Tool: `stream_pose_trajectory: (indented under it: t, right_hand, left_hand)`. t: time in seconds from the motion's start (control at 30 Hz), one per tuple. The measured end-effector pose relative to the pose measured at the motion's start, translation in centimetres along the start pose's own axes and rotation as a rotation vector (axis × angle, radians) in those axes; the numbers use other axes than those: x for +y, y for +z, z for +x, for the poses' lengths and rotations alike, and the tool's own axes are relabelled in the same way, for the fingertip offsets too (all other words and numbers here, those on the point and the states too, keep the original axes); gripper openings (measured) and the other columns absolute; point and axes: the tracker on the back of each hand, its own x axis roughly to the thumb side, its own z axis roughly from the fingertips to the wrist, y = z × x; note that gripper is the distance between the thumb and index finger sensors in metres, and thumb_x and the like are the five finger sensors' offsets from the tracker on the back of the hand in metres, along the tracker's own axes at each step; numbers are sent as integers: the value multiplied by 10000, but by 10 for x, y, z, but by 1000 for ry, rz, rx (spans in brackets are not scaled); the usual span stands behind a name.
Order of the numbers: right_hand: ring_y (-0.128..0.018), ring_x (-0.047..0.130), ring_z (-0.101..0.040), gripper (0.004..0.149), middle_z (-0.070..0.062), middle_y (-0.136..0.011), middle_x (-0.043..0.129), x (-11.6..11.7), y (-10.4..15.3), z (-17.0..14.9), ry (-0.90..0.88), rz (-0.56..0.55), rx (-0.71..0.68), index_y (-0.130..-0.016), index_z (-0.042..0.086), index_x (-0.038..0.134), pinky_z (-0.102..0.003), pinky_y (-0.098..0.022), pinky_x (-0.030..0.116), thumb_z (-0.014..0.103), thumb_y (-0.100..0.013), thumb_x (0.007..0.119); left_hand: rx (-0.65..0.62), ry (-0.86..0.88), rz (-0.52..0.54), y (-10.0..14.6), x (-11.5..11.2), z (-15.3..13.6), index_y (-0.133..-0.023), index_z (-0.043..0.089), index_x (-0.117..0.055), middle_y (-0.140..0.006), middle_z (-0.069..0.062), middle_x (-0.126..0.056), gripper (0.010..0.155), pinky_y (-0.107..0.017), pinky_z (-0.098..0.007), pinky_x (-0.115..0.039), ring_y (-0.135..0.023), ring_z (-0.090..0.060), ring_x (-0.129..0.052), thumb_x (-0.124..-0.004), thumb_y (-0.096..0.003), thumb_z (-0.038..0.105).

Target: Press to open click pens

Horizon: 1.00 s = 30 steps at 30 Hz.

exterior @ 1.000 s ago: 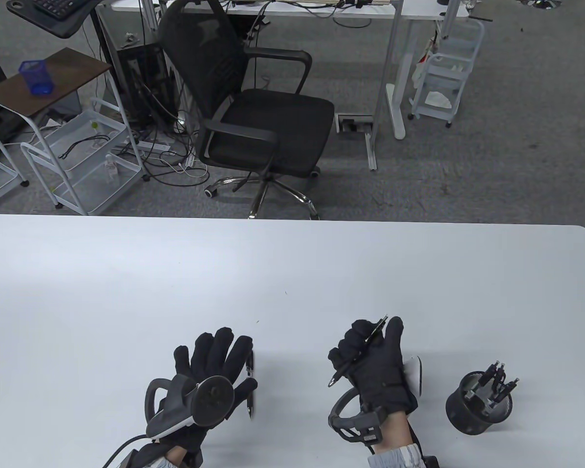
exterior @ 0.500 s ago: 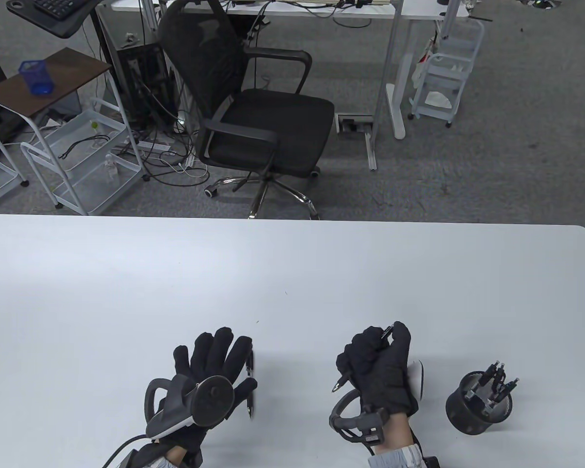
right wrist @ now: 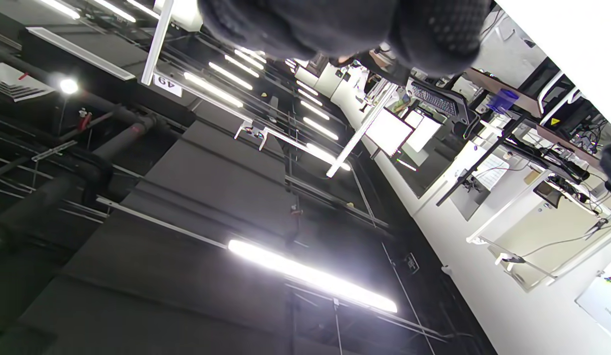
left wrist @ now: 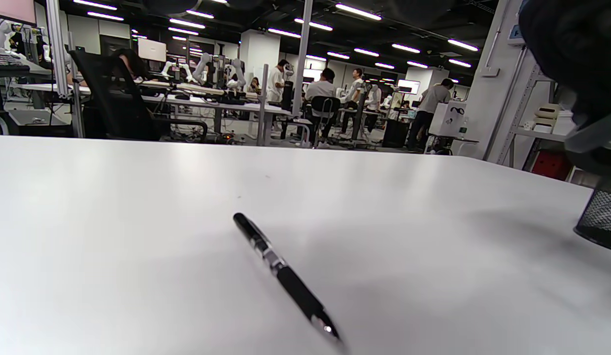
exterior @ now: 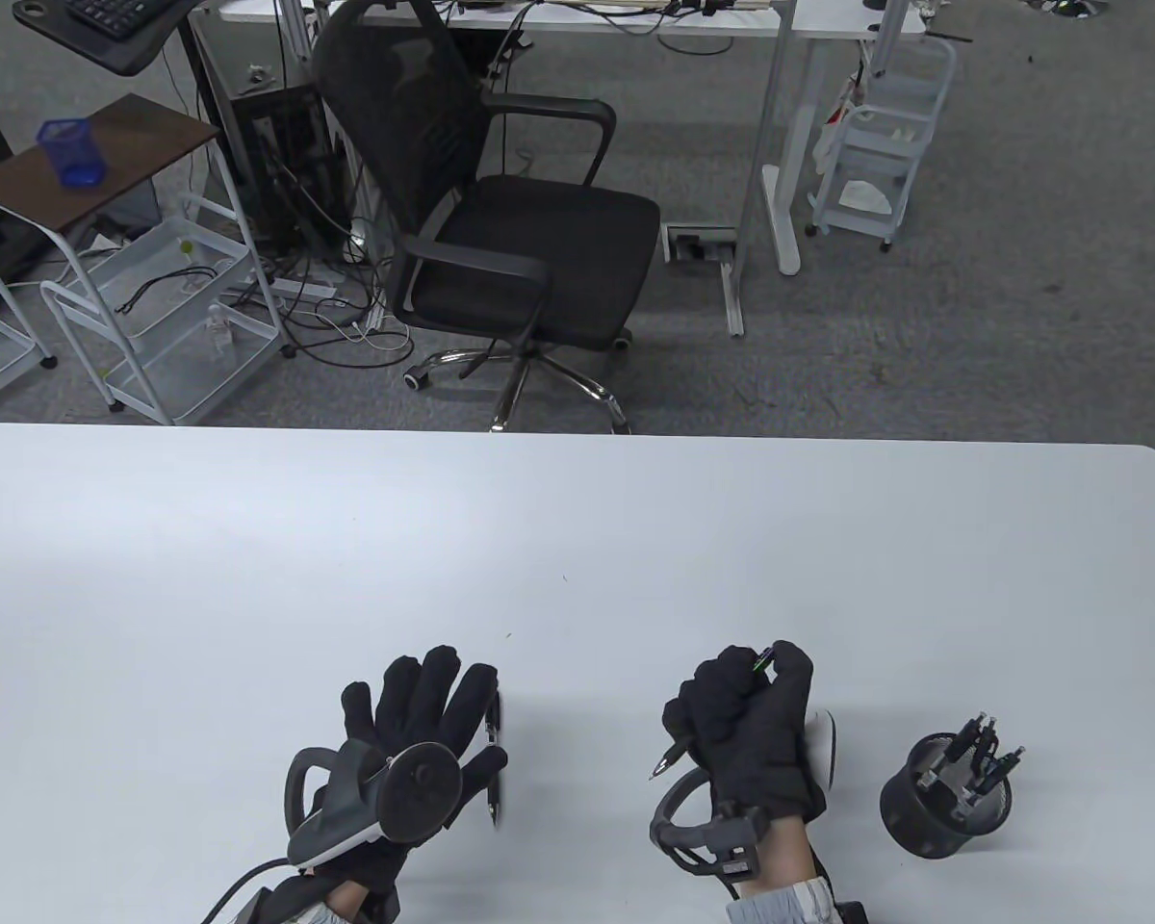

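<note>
- The right hand is fisted around a click pen; its long axis runs from the tip at 7 o'clock to the button at 1 o'clock, under the thumb.
- The left hand lies spread flat; a second pen lies just beside it at 3 o'clock, lengthwise 12 to 6, tip nearest.
- The pen cup, at 3 o'clock of the right hand, holds more pens.

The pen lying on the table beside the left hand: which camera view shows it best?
The left wrist view: the pen lies in full, unobstructed. In the table view the left hand partly hides it. The right wrist view does not show it.
</note>
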Motion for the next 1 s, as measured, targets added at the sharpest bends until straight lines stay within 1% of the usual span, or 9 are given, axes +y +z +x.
stream_pose_trajectory:
  t: [0.37, 1.0]
  right_hand:
    - [-369, 851, -90, 596, 32, -554, 841, 1, 1, -1, -27, -33, -2, -741, 189, 711, -368, -477, 799, 602, -653, 290]
    - [-411, 850, -102, 592, 13, -600, 831, 2, 0, -1, -46, -22, -6, -786, 172, 691, -382, -508, 784, 596, -668, 296]
  left_hand:
    - [0, -2, -1, 0, 0, 0, -1262, 275, -248, -1323, -214, -252, 703, -755, -815, -310, -1168, -593, -364, -533, -699, 586]
    - [0, -5, -3, 0, 0, 1, -1262, 275, -248, -1322, -215, -253, 703, -754, -816, -310, -1167, -595, -364, -534, -699, 584]
